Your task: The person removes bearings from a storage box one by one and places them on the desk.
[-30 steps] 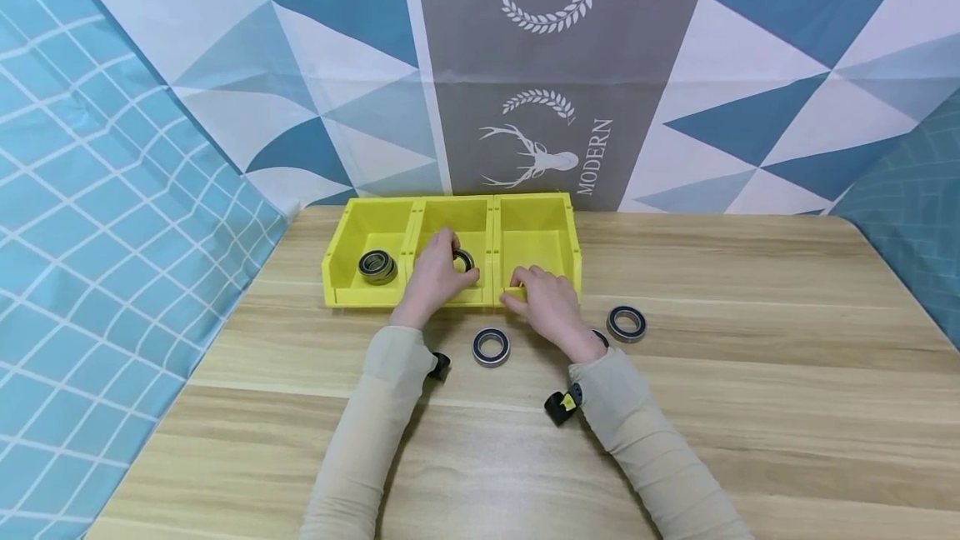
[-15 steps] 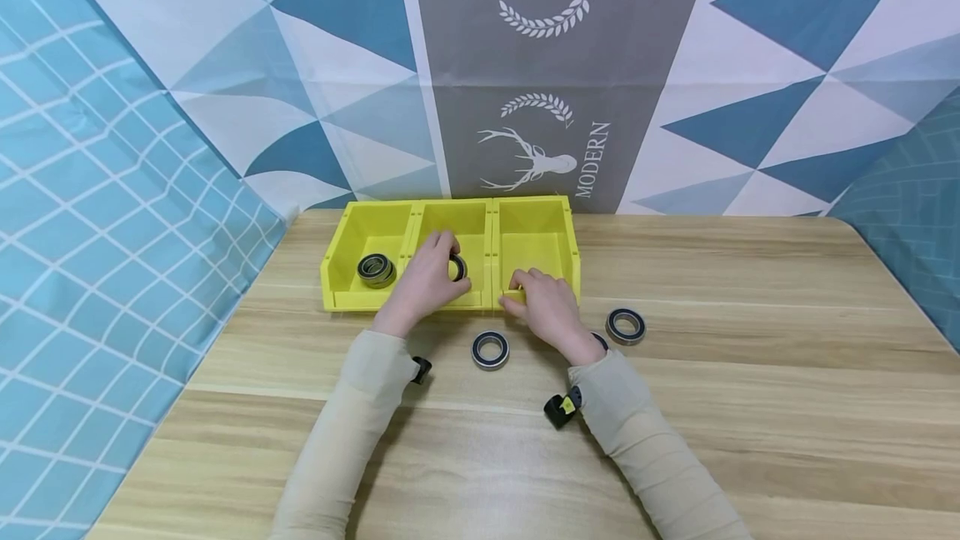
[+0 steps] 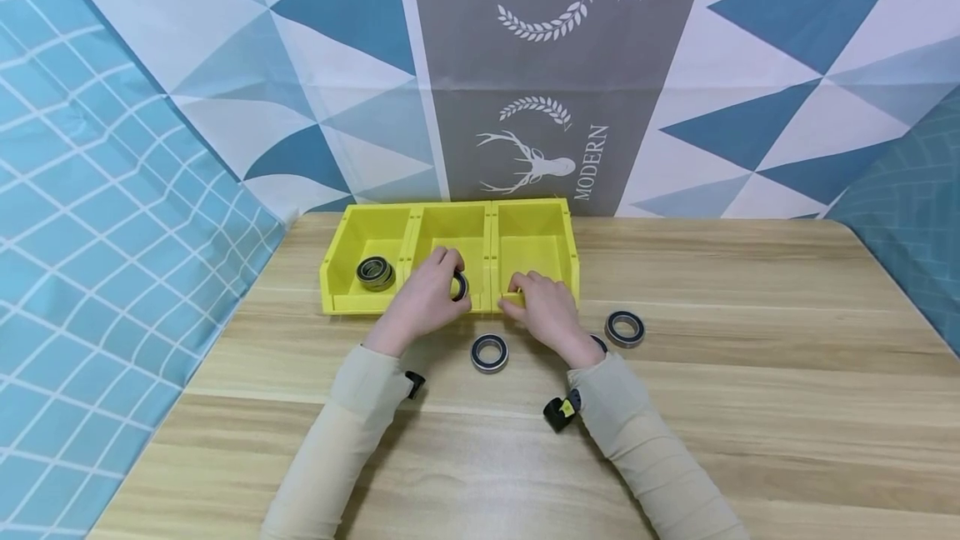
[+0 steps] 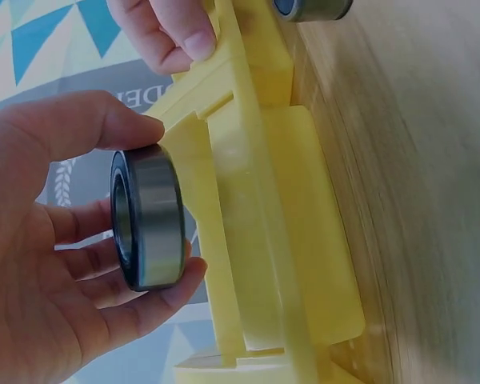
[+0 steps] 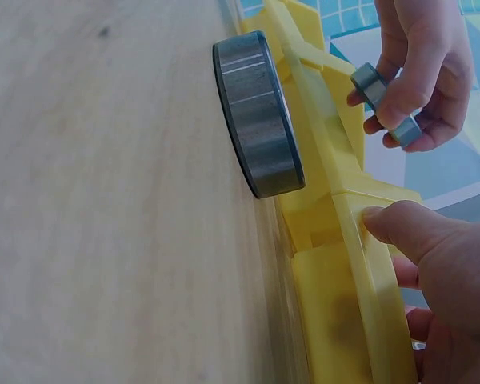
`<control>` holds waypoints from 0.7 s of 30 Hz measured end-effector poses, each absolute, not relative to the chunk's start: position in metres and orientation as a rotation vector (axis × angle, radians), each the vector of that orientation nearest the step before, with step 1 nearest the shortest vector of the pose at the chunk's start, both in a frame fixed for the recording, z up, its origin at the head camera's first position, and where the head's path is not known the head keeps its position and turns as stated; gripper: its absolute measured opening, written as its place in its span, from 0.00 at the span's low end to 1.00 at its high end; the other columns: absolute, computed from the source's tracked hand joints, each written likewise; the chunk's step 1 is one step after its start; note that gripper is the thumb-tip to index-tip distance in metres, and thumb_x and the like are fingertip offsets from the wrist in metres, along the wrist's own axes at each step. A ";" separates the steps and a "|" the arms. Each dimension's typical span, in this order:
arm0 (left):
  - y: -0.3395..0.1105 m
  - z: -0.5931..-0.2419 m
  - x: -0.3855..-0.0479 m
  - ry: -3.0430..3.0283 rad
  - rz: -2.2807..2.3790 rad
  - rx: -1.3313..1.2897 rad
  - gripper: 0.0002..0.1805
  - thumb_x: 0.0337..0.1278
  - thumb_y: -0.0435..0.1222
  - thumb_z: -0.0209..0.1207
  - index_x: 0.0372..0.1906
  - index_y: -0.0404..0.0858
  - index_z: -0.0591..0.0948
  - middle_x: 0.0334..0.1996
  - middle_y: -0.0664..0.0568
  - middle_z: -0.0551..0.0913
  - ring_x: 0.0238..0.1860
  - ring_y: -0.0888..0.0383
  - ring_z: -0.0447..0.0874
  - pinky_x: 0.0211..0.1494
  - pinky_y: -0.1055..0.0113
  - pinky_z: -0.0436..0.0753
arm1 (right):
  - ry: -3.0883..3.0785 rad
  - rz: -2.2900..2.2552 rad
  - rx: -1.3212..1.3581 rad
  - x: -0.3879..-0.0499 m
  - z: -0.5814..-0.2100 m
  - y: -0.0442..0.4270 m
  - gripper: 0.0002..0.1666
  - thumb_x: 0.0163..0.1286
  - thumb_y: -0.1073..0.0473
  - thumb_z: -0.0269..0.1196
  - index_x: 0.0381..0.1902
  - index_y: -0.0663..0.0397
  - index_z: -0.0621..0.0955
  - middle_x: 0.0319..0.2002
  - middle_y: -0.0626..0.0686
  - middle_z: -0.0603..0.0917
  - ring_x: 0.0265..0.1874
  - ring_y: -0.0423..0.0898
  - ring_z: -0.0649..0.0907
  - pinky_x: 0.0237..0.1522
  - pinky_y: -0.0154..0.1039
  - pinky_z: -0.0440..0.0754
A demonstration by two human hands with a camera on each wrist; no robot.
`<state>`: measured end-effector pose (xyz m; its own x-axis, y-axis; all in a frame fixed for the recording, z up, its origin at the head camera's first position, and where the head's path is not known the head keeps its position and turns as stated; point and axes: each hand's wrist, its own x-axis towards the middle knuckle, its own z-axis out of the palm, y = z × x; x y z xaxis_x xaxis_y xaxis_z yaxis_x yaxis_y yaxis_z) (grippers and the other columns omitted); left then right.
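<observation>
My left hand point(image 3: 427, 297) pinches a bearing point(image 4: 150, 218) between thumb and fingers, above the front of the middle compartment of the yellow bin point(image 3: 369, 304). In the left wrist view the bearing is tilted on edge, clear of the bin wall. My right hand point(image 3: 549, 312) grips the front wall of the right compartment; in the right wrist view its thumb lies on the outer side of the wall and the fingers are behind it. Stacked bearings point(image 3: 375, 272) lie in the left compartment.
One bearing point(image 3: 489, 353) lies flat on the wooden table point(image 3: 480, 457) in front of the bin. Another bearing point(image 3: 625, 329) lies right of the bin, and a third point(image 3: 599, 343) is partly hidden by my right wrist. A patterned cloth point(image 3: 547, 65) hangs behind.
My left hand has moved down and slightly left with its bearing, towards the front of the middle compartment. My right hand has stayed on the bin wall.
</observation>
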<state>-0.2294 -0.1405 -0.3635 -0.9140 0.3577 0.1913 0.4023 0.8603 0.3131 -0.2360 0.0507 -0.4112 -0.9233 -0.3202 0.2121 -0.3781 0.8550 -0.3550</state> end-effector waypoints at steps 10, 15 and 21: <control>-0.143 -0.364 -0.222 -2.880 -0.469 -0.655 0.21 0.38 0.37 0.64 0.39 0.35 0.70 0.34 0.49 0.70 0.33 0.55 0.69 0.37 0.66 0.73 | -2.882 0.597 0.550 -0.235 -0.411 0.051 0.15 0.61 0.44 0.58 0.36 0.49 0.77 0.27 0.50 0.77 0.27 0.47 0.76 0.33 0.44 0.72; -0.143 -0.363 -0.219 -2.892 -0.494 -0.652 0.23 0.39 0.38 0.65 0.41 0.34 0.69 0.36 0.47 0.70 0.34 0.55 0.70 0.39 0.65 0.75 | -2.900 0.609 0.539 -0.236 -0.410 0.051 0.16 0.61 0.44 0.58 0.37 0.50 0.78 0.28 0.50 0.77 0.26 0.47 0.75 0.33 0.43 0.71; -0.144 -0.362 -0.213 -2.883 -0.459 -0.680 0.22 0.38 0.36 0.66 0.40 0.35 0.69 0.35 0.48 0.70 0.33 0.55 0.70 0.39 0.64 0.75 | -2.912 0.613 0.538 -0.235 -0.410 0.050 0.16 0.62 0.44 0.58 0.37 0.50 0.77 0.28 0.50 0.77 0.28 0.47 0.75 0.34 0.44 0.71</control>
